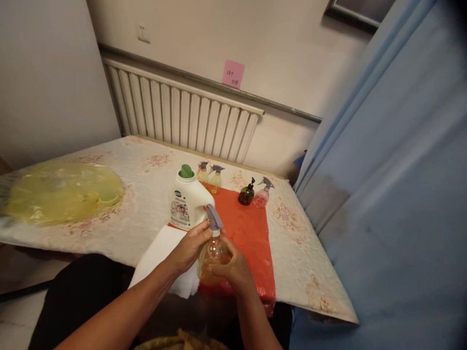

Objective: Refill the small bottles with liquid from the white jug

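Observation:
Between my two hands I hold a clear spray bottle (218,247) with a grey trigger head, upright and close to me at the table's front. My left hand (194,243) grips it at the neck, just under the trigger head. Lower down, my right hand (233,265) is wrapped round the bottle's body. Yellowish tint shows through the bottle's lower part; how full it is, I cannot tell. Right behind it stands a large white jug (191,201) with a green piece in its mouth. A white cloth (160,253) lies under my left forearm.
A red plastic sheet (248,228) covers the middle of the flowered tablecloth (292,243). Two yellowish spray bottles (215,181), a dark pump bottle (246,194) and a pink spray bottle (261,197) stand behind. A yellow plastic bag (65,192) lies left; a blue curtain (394,184) hangs right.

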A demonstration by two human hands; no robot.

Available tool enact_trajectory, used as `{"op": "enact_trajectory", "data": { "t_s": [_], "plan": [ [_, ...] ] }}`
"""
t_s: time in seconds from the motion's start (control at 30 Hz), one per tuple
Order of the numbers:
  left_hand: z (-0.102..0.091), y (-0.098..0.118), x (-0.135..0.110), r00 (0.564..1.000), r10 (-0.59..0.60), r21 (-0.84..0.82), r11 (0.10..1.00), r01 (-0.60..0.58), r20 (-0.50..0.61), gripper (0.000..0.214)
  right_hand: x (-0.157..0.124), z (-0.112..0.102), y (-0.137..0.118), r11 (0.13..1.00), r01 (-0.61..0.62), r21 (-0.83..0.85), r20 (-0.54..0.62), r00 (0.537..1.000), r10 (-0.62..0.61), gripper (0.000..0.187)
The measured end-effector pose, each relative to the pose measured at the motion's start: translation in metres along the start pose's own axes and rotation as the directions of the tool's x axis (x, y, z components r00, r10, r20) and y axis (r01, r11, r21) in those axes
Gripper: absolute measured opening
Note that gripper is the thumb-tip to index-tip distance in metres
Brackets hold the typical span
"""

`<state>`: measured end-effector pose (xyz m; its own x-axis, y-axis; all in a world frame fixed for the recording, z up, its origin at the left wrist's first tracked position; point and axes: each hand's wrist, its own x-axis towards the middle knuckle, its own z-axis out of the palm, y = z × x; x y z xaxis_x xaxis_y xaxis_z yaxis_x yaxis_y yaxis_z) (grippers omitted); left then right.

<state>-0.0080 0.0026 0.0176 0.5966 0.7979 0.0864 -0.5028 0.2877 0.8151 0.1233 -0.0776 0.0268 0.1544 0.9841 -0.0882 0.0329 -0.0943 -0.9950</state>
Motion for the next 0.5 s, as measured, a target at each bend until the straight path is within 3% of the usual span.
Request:
{"op": "enact_trajectory", "data": {
  "t_s": [0.13,0.27,0.5],
  "plan": [
    [-0.0034,0.0006,0.0005,0.998,-0.013,0.078,0.997,0.018,-0.062,0.038,0.0013,0.0009,0.0030,0.999,0.026,0.026,0.021,0.999,-0.026,0.060],
    [-0.0016,0.0003,0.0004,0.993,0.060,0.147,0.988,-0.044,-0.106,0.042,0.0024,0.0020,0.0015,0.999,0.021,0.039,0.025,0.999,-0.022,0.060],
    [0.0027,-0.0018,-0.0063,0.980,0.152,0.337,0.936,-0.100,-0.131,0.029,0.0040,0.0015,0.0067,1.000,0.005,0.024,0.013,1.000,-0.005,0.063]
  ]
}}
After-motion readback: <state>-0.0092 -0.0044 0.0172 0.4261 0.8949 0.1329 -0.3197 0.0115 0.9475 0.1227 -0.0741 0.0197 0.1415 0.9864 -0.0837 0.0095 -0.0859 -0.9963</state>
